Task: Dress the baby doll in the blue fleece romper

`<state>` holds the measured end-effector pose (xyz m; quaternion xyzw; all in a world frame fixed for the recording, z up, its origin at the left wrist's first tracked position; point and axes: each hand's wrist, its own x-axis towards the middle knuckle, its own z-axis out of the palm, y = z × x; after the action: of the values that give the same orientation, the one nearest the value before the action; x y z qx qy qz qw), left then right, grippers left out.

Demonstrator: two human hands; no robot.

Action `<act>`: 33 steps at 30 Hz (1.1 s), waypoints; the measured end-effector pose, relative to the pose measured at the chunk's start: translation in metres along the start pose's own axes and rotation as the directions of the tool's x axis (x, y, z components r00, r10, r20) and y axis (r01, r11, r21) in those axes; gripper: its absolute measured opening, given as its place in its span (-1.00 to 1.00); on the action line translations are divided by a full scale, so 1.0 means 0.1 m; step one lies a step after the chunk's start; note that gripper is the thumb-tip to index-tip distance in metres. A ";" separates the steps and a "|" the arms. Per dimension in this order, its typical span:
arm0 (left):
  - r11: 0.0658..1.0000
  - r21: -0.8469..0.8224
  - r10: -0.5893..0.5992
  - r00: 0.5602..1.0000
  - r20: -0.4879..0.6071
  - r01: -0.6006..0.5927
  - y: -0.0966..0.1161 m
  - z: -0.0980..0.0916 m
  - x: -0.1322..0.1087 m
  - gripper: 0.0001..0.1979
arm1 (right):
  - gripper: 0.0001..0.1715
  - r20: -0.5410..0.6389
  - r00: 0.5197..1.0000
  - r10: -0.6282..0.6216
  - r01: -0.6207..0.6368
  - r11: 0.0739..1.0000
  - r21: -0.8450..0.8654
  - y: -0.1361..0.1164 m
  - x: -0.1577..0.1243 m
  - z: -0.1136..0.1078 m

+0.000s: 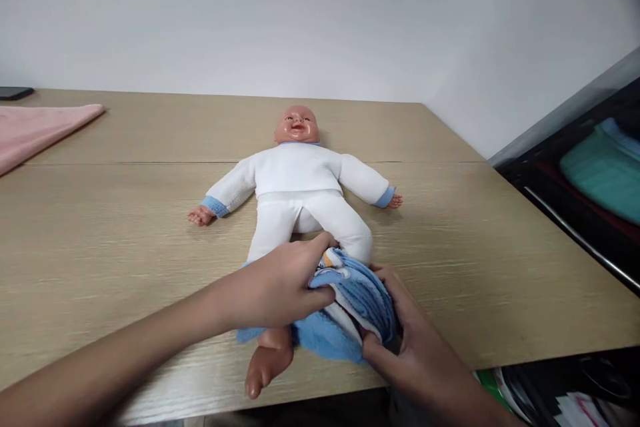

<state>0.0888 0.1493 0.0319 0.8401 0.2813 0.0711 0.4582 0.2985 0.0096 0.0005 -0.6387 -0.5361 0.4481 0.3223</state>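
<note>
A baby doll lies on its back on the table, head away from me and arms spread. It wears a white top with blue cuffs. Blue fleece doll pants are bunched around the lower leg on the right, whose foot is hidden in the cloth. My left hand pinches the bunched pants at their left side, thumb toward me. With my right hand I grip the right side of the same bunch, thumb at the inner opening. The doll's other bare foot sticks out below my left wrist.
A pink cloth lies on the wooden table at the far left, with a dark flat object behind it. Beyond the right edge, green fabric rests on a dark rack. The table's front edge is close below the doll's foot.
</note>
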 end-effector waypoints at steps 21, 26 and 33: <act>0.963 -0.172 0.169 0.962 -0.216 -0.208 -0.04 0.07 0.01 -0.33 | -0.25 -0.257 0.955 -0.147 0.186 0.973 0.134 0.39 0.04 0.25; 0.966 -0.151 0.176 0.963 -0.202 -0.208 -0.08 0.06 0.05 -0.33 | -0.63 -0.312 0.933 -0.177 0.236 0.958 0.161 0.51 0.01 0.28; 0.969 -0.116 0.190 0.960 -0.208 -0.217 -0.09 0.07 0.06 -0.33 | -0.77 -0.261 0.949 -0.179 0.209 0.973 0.095 0.40 0.01 0.11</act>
<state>0.0924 0.1518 0.0197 0.8200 0.2310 0.2192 0.4757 0.3047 0.0015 -0.0399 -0.6135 -0.5231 0.3617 0.4682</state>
